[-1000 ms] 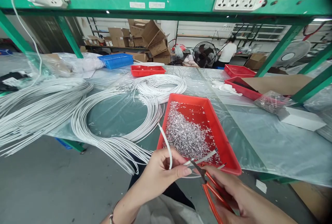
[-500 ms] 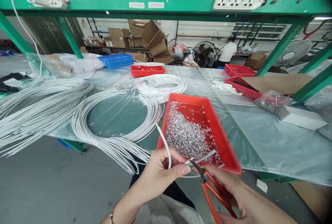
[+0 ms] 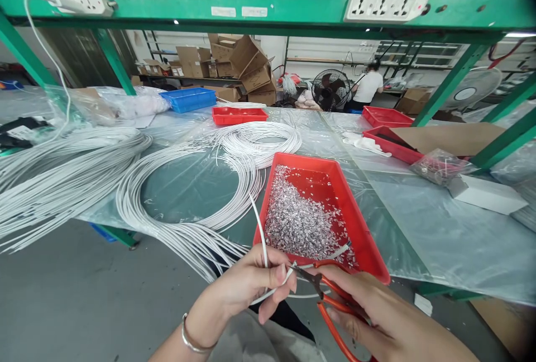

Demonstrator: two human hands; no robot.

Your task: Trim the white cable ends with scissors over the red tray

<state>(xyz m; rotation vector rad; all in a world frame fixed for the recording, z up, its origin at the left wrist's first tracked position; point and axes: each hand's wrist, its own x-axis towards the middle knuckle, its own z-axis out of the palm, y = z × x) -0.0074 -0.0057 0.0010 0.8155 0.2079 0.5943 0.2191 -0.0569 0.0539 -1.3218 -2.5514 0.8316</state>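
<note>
My left hand (image 3: 255, 275) pinches a white cable (image 3: 260, 228) between thumb and fingers, and one length of it sticks up past the knuckles. In my right hand (image 3: 368, 300) are orange-handled scissors (image 3: 333, 328), their dark blades at the cable end by my left fingertips. Whether the blades touch the cable's core I cannot tell. Another cable end with a dark tip (image 3: 345, 247) reaches over the red tray (image 3: 368, 244). Many small shiny silvery bits (image 3: 297, 217) lie heaped in that tray, just beyond both hands.
Coiled white cables (image 3: 188, 222) lie left of the tray, with a larger bundle (image 3: 71, 177) farther left. A blue tray (image 3: 188, 99) and a small red tray (image 3: 238, 115) stand behind. At right are a white box (image 3: 486, 191) and a green post (image 3: 452, 74). A person (image 3: 368, 85) is in the background.
The scissors and my right hand have shifted left, towards my left fingertips. My left hand has turned slightly, and the upright cable length stands straighter.
</note>
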